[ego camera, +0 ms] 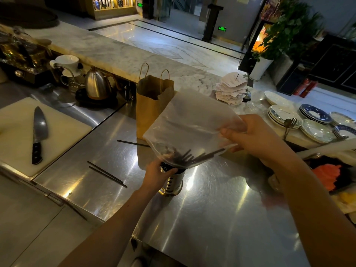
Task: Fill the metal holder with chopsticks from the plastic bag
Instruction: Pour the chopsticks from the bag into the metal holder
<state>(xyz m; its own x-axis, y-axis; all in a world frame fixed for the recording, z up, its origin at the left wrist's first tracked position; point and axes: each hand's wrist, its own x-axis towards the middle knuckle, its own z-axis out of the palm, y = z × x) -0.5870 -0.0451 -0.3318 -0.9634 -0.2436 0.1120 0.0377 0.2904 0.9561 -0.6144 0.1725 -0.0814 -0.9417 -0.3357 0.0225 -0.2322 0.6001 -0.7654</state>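
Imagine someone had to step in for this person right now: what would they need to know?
Left hand: gripping the top of the metal holder, which stands upright on the steel counter.
Right hand: holding up the plastic bag, tilted with its low end over the holder.
Chopsticks in the bag are bunched at that low end, at the holder's mouth.
Done: pouring is lined up; how many are inside the holder cannot be seen.
Left: empty the bag, then collect the three loose chopsticks lying on the counter.
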